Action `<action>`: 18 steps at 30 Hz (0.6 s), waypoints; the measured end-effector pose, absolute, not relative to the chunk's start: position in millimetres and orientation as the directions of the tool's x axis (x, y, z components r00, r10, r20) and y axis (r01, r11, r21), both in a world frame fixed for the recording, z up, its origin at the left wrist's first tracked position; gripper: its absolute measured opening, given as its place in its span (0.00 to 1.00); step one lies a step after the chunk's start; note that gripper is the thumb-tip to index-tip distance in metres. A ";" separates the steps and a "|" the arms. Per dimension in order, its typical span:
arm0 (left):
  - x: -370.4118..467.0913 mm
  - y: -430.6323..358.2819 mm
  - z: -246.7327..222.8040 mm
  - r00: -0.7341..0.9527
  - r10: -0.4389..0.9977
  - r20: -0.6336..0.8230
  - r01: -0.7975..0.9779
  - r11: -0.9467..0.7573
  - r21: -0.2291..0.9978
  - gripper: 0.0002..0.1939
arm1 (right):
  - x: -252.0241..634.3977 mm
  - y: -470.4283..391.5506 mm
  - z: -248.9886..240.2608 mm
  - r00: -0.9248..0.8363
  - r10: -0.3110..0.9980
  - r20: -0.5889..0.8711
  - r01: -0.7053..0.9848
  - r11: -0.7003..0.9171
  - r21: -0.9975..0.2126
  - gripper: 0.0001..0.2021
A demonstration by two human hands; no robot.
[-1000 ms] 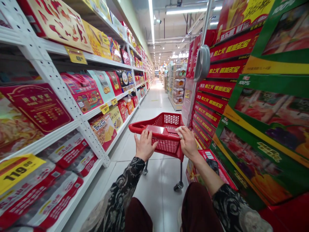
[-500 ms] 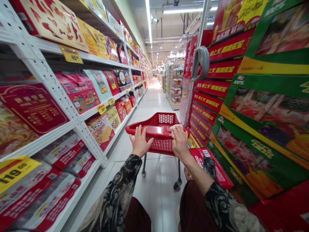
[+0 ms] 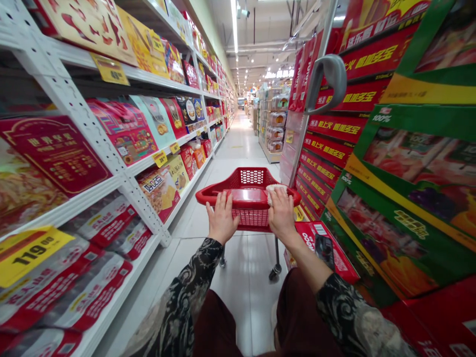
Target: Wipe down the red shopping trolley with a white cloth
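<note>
A small red shopping cart (image 3: pixel 250 196) stands on the tiled floor in front of me, its basket of perforated plastic. On the left part of its handle rests my left hand (image 3: pixel 222 218), palm down with the fingers spread. My right hand (image 3: pixel 281 214) presses a whitish cloth (image 3: pixel 275 188) against the right end of the handle, with its fingers over the cloth. Part of the cloth is hidden under the fingers.
White shelves (image 3: pixel 145 171) with boxed goods line the left. To the right rise stacked red cartons (image 3: pixel 330 148) and green boxes (image 3: pixel 405 198), beside a post with a grey hook (image 3: pixel 327 84). A dark phone (image 3: pixel 325 250) lies on a red box (image 3: pixel 344 265).
The cloth and my right hand have shifted slightly right, towards the end of the handle. The whole view has moved a little, and the cart appears slightly higher.
</note>
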State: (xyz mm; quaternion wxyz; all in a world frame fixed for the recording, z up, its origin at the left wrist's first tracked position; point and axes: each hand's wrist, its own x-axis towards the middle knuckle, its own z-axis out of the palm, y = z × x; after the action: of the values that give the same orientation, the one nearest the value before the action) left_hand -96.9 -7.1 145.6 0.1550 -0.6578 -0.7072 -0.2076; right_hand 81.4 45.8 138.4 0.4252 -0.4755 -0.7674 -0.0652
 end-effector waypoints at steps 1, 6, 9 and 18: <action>-95.5 -6.7 145.3 -0.086 0.867 0.490 0.995 0.046 0.093 0.34 | 71.4 43.8 137.7 -0.210 0.662 0.719 0.771 0.565 -0.294 0.26; -98.3 -4.0 146.3 -0.073 0.881 0.468 0.994 0.028 0.101 0.34 | 33.1 35.2 141.7 -0.435 0.575 0.693 0.673 0.719 -0.174 0.26; -103.5 -3.8 147.8 -0.067 0.891 0.450 0.993 0.015 0.118 0.34 | 46.9 39.0 146.5 -0.462 0.591 0.661 0.688 0.709 -0.153 0.26; -104.1 -1.2 149.7 -0.063 0.911 0.408 0.985 -0.009 0.172 0.36 | 73.3 54.9 150.9 -0.253 0.710 0.657 0.760 0.566 -0.320 0.28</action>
State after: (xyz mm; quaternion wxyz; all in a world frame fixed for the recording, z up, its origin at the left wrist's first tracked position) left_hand -104.1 -1.2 149.7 0.0888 -0.6787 -0.6983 -0.2093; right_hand 73.3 54.9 150.9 0.3973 -0.4646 -0.7908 -0.0312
